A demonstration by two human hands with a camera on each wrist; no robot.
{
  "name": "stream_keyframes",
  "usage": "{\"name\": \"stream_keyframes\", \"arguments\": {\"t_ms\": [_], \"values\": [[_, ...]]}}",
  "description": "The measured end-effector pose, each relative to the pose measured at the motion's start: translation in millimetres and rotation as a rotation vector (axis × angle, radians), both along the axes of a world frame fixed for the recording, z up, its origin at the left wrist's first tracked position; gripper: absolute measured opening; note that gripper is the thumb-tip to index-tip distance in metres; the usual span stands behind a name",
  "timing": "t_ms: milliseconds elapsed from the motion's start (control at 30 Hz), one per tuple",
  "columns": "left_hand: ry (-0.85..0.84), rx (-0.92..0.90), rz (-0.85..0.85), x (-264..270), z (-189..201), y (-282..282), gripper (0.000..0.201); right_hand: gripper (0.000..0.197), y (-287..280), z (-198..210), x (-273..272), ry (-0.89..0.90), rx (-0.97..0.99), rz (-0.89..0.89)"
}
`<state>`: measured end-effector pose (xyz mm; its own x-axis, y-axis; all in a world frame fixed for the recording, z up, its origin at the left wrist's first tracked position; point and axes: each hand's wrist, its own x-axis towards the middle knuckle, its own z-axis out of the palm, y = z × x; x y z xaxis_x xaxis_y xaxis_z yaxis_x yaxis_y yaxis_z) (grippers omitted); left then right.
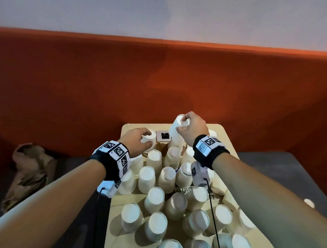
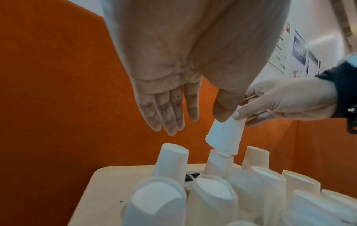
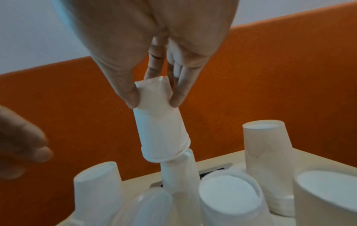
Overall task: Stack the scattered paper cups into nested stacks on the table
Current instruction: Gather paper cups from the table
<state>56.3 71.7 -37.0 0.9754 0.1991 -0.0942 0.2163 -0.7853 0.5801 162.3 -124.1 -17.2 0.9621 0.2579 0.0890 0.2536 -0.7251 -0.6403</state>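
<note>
At the far end of the small table [image 1: 222, 130], the right hand [image 1: 193, 129] is pinching an upside-down paper cup [image 3: 158, 122] between thumb and fingertips [image 3: 176, 100]. This cup is tilting, and its open rim is sitting over the top of another inverted cup [image 3: 179, 172] that is standing on the table below it. The left hand [image 1: 137, 141] is hovering above a single inverted cup [image 2: 171, 160] at the far left of the table. In the left wrist view its fingers [image 2: 166, 113] are hanging straight and relaxed, not touching that cup and holding nothing. Many more inverted cups [image 1: 155, 198] are standing close together, filling most of the table toward the person. A stack of nested cups [image 3: 268, 168] is standing at the far right. Between the far cups a small socket panel [image 1: 163, 136] is lying in the tabletop. An orange partition [image 1: 161, 77] is rising behind the table.
</note>
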Motion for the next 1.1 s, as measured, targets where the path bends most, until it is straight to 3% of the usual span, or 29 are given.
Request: {"name": "stream_keyframes", "arguments": {"t_ms": [433, 700, 933, 1100], "values": [[0.157, -0.018, -0.006, -8, -39, 18, 0.043, 0.028, 9, -44, 23, 0.17, -0.184, -0.033], [0.156, -0.052, 0.033, -13, -47, 22, 0.039, 0.032, 9, -50, 23, 0.242, -0.376, 0.101], [0.143, -0.002, 0.039, -23, -38, 20, 0.041, 0.036, 11, -30, 9, 0.141, -0.384, 0.134], [0.143, 0.014, 0.082, -41, -33, 21, 0.059, 0.025, 25, -2, -16, 0.026, -0.397, 0.281]]}}
